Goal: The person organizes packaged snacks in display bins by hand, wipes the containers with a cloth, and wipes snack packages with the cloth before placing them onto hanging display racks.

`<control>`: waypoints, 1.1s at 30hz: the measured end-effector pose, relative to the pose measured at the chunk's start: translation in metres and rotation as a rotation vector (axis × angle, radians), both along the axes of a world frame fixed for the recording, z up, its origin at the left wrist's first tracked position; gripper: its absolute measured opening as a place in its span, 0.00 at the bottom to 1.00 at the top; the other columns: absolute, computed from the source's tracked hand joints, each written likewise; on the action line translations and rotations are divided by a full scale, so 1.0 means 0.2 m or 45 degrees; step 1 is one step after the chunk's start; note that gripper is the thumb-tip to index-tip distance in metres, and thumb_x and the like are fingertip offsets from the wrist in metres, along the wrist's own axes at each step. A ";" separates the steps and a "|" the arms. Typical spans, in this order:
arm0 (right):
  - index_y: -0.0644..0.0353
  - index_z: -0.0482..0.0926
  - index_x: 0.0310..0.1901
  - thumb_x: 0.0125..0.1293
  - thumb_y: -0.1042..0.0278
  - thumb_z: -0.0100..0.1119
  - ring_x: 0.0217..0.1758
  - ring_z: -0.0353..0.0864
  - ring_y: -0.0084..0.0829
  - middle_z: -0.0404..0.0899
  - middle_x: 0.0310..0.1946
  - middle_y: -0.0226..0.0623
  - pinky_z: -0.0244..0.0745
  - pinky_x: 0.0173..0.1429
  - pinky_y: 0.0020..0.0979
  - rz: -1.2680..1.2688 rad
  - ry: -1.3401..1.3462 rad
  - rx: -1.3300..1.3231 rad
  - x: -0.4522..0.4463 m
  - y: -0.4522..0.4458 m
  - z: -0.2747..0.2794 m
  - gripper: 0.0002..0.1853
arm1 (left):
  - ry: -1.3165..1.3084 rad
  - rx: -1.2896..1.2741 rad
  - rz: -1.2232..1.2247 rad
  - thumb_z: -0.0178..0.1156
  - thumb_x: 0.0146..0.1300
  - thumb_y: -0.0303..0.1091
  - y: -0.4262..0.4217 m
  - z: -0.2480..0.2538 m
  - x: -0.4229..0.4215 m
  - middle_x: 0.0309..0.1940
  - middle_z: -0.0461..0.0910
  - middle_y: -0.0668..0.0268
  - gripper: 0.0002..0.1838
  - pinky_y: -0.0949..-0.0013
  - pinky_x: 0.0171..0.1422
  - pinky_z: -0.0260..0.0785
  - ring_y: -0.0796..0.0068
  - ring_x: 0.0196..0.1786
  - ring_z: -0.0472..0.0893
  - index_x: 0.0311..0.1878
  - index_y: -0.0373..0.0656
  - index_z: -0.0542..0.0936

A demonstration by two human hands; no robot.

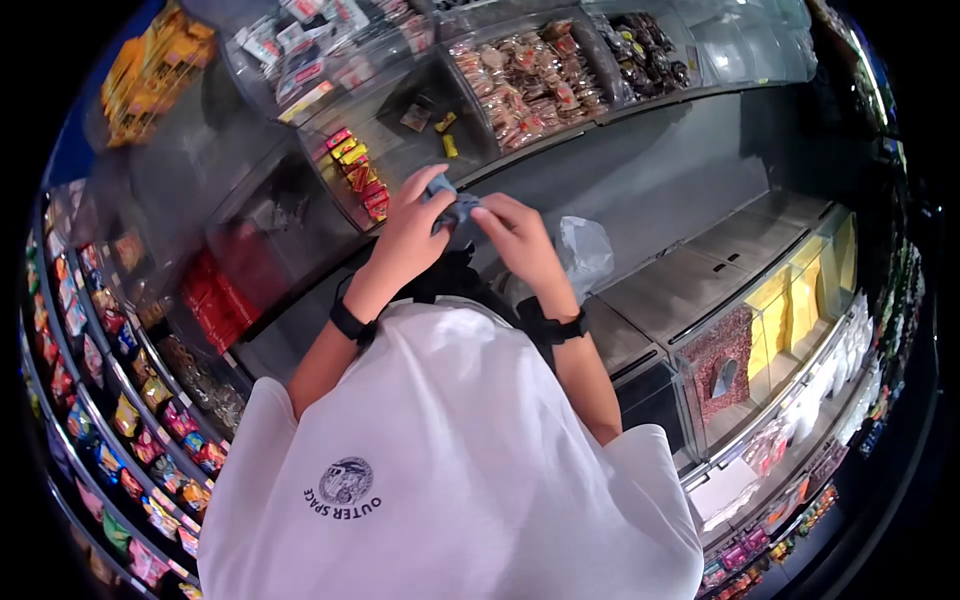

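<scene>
My left hand (408,228) is closed on a small, crumpled blue-grey cloth (462,207) in front of my chest. My right hand (521,238) pinches the other side of the same cloth, its fingertips close to the left ones. Just beyond the hands is a clear bin (395,90) with a row of red and yellow wrapped sweets (357,172) and a few loose yellow ones (449,140). Below the right hand, a crumpled clear plastic bag (586,250) is partly hidden by the wrist.
Bins of brown packaged snacks (530,80) and dark wrapped pieces (642,55) stand at the back. Lidded metal counters (680,270) run along the right, beside a clear case with yellow contents (785,310). Shelves of colourful packets (125,415) curve along the left.
</scene>
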State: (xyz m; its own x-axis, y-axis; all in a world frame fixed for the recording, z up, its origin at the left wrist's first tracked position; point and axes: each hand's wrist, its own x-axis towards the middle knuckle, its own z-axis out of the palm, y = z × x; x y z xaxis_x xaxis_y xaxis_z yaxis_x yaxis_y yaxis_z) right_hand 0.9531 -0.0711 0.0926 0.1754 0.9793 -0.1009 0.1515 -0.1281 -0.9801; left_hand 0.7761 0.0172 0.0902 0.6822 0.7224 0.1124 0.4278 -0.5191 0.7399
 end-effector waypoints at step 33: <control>0.57 0.86 0.40 0.69 0.63 0.60 0.37 0.83 0.51 0.84 0.31 0.46 0.78 0.42 0.45 -0.834 -0.741 -0.409 3.48 0.21 0.05 0.09 | -0.242 0.493 -0.558 0.62 0.67 0.28 0.66 0.00 3.75 0.37 0.80 0.62 0.03 0.56 0.60 0.65 0.56 0.44 0.78 0.39 0.40 0.83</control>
State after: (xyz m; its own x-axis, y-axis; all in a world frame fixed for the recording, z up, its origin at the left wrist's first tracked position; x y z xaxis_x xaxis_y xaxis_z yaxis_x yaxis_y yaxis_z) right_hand 1.6489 -0.0286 0.1026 0.7911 0.6073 -0.0727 0.4090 -0.6136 -0.6754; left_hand 1.5270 0.1493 0.0911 0.8488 0.2615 0.4596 -0.0074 -0.8632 0.5048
